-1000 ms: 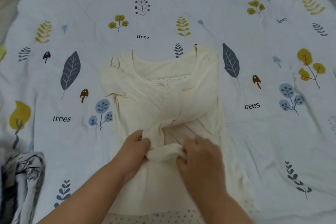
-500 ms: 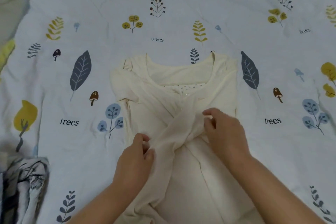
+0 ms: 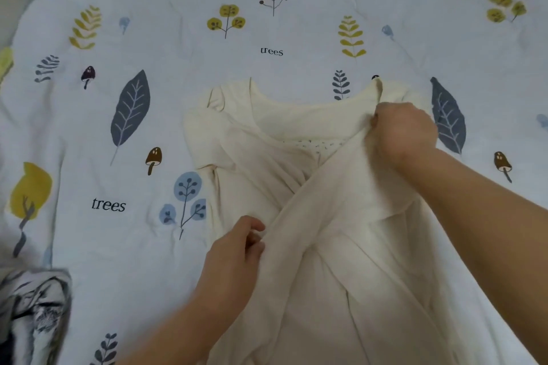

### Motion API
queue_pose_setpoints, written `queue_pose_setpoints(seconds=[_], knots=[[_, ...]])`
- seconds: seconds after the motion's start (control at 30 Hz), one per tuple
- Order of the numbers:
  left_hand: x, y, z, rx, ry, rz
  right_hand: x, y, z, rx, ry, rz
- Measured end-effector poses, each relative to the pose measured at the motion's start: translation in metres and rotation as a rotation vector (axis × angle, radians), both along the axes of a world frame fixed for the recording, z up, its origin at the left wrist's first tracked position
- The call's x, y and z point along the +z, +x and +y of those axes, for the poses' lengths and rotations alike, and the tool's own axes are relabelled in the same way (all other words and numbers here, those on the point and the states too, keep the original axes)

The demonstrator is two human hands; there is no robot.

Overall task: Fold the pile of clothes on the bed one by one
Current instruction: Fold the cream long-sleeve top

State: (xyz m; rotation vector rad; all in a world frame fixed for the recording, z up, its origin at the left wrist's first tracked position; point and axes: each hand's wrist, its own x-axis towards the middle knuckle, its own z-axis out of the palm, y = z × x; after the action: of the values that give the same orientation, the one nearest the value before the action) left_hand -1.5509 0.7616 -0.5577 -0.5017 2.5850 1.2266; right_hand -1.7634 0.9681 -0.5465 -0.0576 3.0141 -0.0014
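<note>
A cream long-sleeved top (image 3: 296, 127) lies face up on the bed, neckline away from me, its sleeves crossed over the chest. My right hand (image 3: 403, 130) grips the cloth at the top's right shoulder, next to the neckline. My left hand (image 3: 234, 255) pinches the lower end of the sleeve that runs diagonally from that shoulder, at the garment's left edge. That sleeve is stretched between both hands. A dotted inner panel shows under the neckline.
The bed sheet (image 3: 267, 24) is pale blue with leaf, tree and mushroom prints. A grey, black and white garment (image 3: 32, 314) lies bunched at the lower left. A strip of another cloth or wall shows at the left edge.
My right hand has slid up the sleeve from the chest to the right shoulder. My left hand stays at the sleeve's lower end. The sleeve is now drawn straight.
</note>
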Motion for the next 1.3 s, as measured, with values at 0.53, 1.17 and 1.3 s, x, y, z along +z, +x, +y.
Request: queue_pose_setpoints(seconds=[0.53, 1.17, 1.3], knots=[[0.018, 0.063, 0.005, -0.229, -0.38, -0.117, -0.036, 0.164, -0.034, 0.173, -0.145, -0.309], [0.013, 0.136, -0.001, -0.572, -0.641, 0.063, -0.003, 0.304, 0.016, 0.229, -0.111, -0.288], [0.006, 0.145, -0.012, -0.731, -0.68, -0.05, -0.013, 0.312, 0.034, 0.283, -0.17, -0.316]])
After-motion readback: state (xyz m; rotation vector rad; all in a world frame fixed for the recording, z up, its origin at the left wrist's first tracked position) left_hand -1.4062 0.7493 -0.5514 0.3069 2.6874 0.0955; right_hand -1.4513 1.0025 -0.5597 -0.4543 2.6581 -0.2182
